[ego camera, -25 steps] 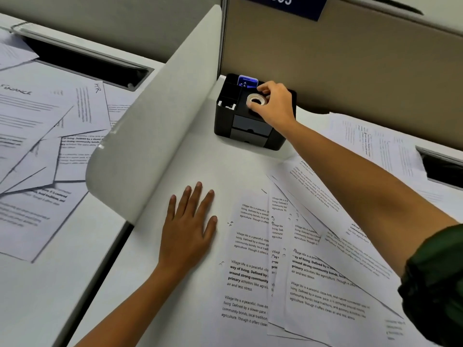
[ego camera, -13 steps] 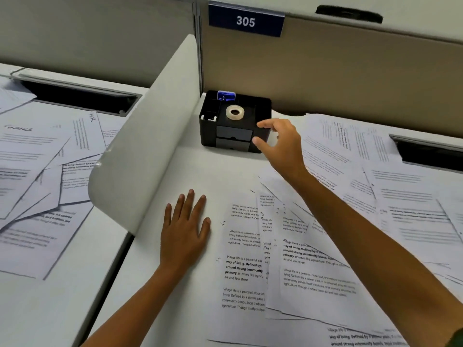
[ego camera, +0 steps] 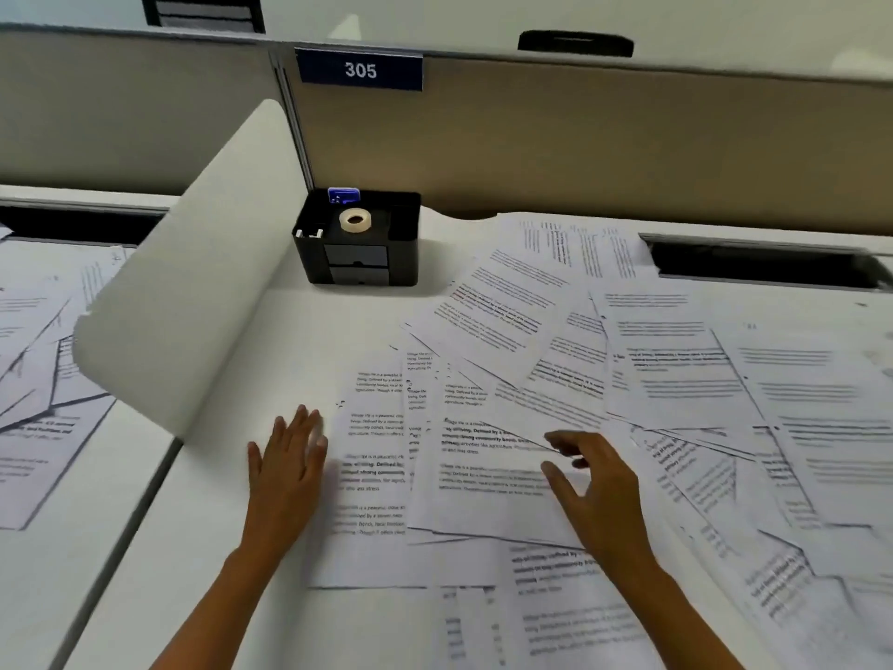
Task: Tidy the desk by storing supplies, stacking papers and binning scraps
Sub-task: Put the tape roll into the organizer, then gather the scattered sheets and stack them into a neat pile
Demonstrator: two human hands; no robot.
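Grip empty on both sides: left hand flat on worktop, right hand with fingers apart above scattered papers. Tape roll sits stored in organiser. Stacking appears outstanding.

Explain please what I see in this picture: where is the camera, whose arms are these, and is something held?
No machine here: a person wears the camera on the head, so it looks forward and down at their own arms. The left grip, a bare hand, lies flat at the edge of the printed sheets scattered on the white desk. The right grip is loosely open over them; neither holds anything. At the back, a black organiser carries a tape roll.
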